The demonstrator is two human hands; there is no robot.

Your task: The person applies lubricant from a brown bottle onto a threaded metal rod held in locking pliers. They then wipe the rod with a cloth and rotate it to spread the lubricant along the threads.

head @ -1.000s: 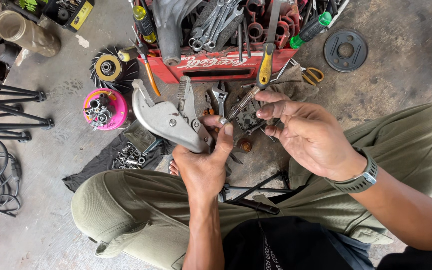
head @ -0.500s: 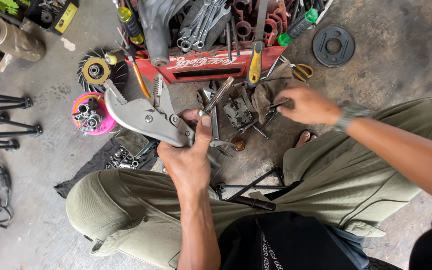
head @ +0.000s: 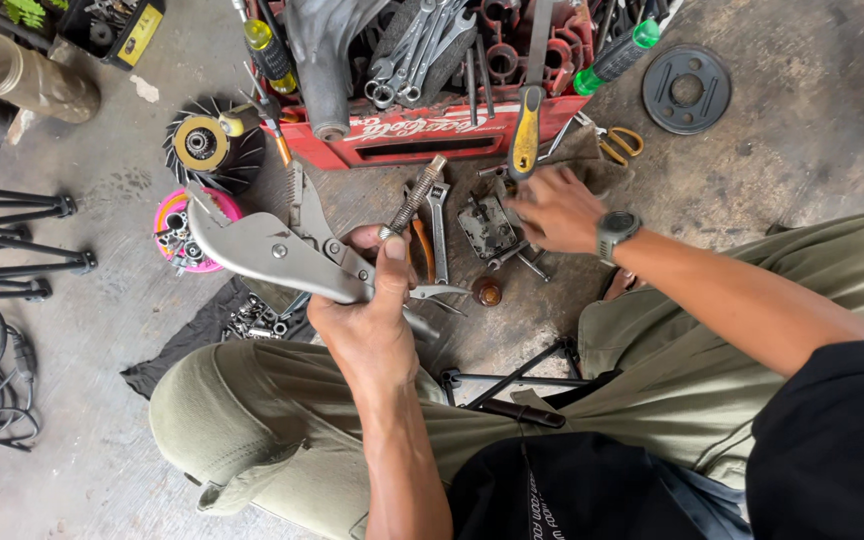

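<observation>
Seen from the camera on your head, your left hand (head: 372, 320) is wrapped tight around the handles of a large pair of locking pliers (head: 282, 248), thumb pressed along the top, fingers closed on the grip. The pliers sit just in front of the red crate (head: 432, 130), their wide flat jaws pointing away from it toward the pink tub (head: 184, 232) of small parts, and the knurled adjusting screw sticks up toward the crate's front wall. Your right hand (head: 552, 208), with a watch (head: 615, 232) on the wrist, reaches down to the floor just below the crate, fingers spread and resting on small metal pieces; you cannot tell whether they grip anything. Between your two hands, near the crate's front, lie an adjustable wrench (head: 438, 225) and a dark metal block (head: 480, 225). A yellow-handled screwdriver (head: 527, 130) leans over the crate's front edge, right above your right hand. Beside the crate's left corner lies a black flap wheel (head: 202, 150), and well off to its right a round black disc (head: 687, 88) lies on the concrete, with orange-handled scissors (head: 620, 143) between disc and crate.
</observation>
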